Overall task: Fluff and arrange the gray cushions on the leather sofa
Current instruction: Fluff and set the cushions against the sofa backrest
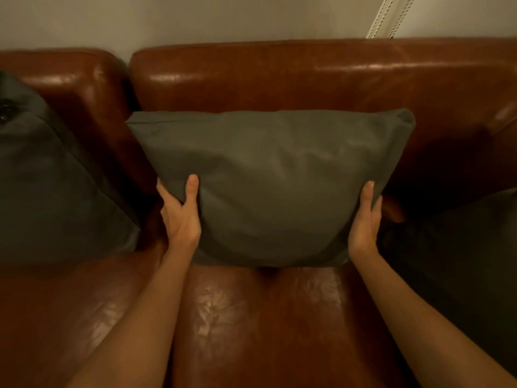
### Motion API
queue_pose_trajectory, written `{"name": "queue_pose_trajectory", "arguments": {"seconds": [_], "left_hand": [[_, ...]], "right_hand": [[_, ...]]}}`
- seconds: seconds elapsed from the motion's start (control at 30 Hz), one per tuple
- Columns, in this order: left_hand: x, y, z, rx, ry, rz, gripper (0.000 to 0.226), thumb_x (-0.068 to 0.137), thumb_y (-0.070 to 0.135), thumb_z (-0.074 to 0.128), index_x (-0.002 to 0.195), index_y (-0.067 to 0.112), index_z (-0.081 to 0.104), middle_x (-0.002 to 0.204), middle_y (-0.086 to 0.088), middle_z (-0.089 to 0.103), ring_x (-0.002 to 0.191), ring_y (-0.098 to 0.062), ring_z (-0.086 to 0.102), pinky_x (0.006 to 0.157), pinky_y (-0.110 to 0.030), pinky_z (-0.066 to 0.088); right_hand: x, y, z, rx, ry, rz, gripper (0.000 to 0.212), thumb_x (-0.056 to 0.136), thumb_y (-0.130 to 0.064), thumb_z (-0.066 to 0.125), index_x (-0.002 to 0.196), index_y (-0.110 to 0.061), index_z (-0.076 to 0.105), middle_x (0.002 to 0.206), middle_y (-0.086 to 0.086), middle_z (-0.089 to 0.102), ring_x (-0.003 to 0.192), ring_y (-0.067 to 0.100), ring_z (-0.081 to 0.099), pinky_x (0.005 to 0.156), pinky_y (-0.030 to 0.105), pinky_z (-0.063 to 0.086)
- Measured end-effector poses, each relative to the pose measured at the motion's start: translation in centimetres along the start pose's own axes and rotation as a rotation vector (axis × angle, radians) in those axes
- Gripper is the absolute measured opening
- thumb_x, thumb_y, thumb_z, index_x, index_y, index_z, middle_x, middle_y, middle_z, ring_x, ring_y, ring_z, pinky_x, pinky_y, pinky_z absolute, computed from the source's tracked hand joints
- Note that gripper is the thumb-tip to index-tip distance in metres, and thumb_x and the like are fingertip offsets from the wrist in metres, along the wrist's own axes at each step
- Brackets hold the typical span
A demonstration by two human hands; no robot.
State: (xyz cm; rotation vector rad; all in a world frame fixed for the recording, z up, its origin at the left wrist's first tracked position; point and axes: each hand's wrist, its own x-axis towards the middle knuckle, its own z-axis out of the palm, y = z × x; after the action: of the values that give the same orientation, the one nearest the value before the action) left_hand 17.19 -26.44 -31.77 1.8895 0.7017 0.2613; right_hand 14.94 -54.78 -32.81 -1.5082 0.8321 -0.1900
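A plain pale wall (223,18) fills the top of the view. At upper right, two white beaded blind cords (387,18) hang slanted against it.

Both bare forearms reach forward, roughly parallel. The left hand (180,217) clasps the gray cushion's (271,175) left side, thumb laid over the front, fingers (165,196) wrapped behind. The right hand (365,219) presses flat against the right side, thumb up.

The single head view looks steeply down and forward, close over the leather sofa (279,79) against the wall (223,18).
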Motion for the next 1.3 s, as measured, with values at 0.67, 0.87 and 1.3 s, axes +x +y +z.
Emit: {"name": "queue_pose_trajectory", "arguments": {"seconds": [0.67,0.87,1.3], "left_hand": [[-6.6,0.2,6.3,0.780,-0.150,1.059,0.055,0.101,0.051,0.018,0.153,0.035,0.008,0.158,-0.008,0.011,0.148,-0.021,-0.015,0.108,-0.066,-0.009],[-0.8,-1.8,4.1,0.857,-0.095,1.175,0.057,0.095,0.059,0.027,0.147,0.036,0.024,0.154,-0.005,0.016,0.142,-0.027,0.012,0.108,-0.064,0.003],[-1.6,-1.0,3.4,0.849,-0.145,1.055,0.058,0.098,0.056,0.023,0.150,0.029,0.023,0.158,-0.009,0.017,0.149,-0.025,-0.001,0.112,-0.056,-0.015]], "right_hand": [[-3.6,0.3,4.7,-0.797,0.016,-1.111,0.049,0.104,-0.034,0.032,0.151,-0.021,0.025,0.157,0.003,0.028,0.148,0.018,0.009,0.118,0.046,-0.009],[2.4,1.7,0.5,-1.035,0.007,-1.161,0.051,0.104,-0.049,0.021,0.151,-0.029,0.024,0.158,0.002,0.028,0.146,0.027,0.016,0.118,0.051,-0.002],[2.5,0.6,-1.4,-1.014,-0.162,-1.014,0.052,0.102,-0.052,0.021,0.152,-0.036,0.018,0.160,-0.009,0.015,0.150,0.012,-0.001,0.119,0.046,-0.008]]}}
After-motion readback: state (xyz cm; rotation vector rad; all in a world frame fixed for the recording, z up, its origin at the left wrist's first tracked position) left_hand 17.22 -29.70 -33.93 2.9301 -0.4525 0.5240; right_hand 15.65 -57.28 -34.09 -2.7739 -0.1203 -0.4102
